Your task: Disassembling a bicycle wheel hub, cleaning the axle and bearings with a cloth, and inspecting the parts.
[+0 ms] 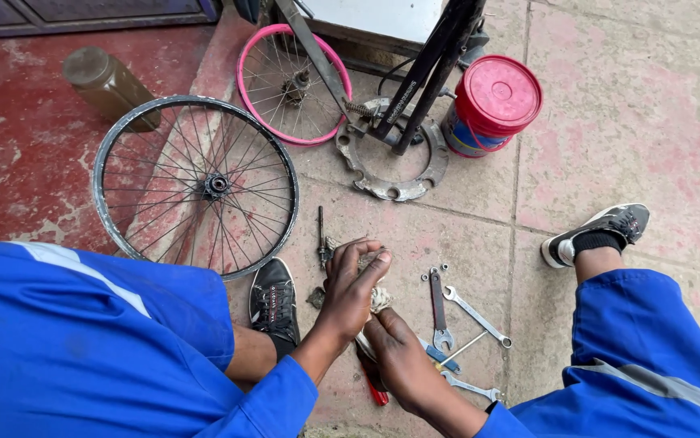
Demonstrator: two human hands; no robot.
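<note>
Left hand [351,284]: curled shut around a dirty rag [378,298] and some small part inside it, held low over the floor between the knees; what the part is cannot be told.
Right hand [396,350]: closed on the lower end of the same rag, just under the left hand, so the two work against each other.
Axle [321,238]: lies on the floor just left of the left hand, close by.
Spanners [455,312]: laid in a loose fan right of the hands, handles toward the person, near for the right hand.
Red-handled tool [376,391]: partly hidden under the right hand.
Black wheel [196,186]: flat on the floor, its rim near the left shoe [274,304], closing that side.
Pink wheel [293,81]: leans against the stand [423,77] behind.
Tub [492,105]: red lid on, well apart.
Open room: bare paving between spanners and right shoe [597,235].
</note>
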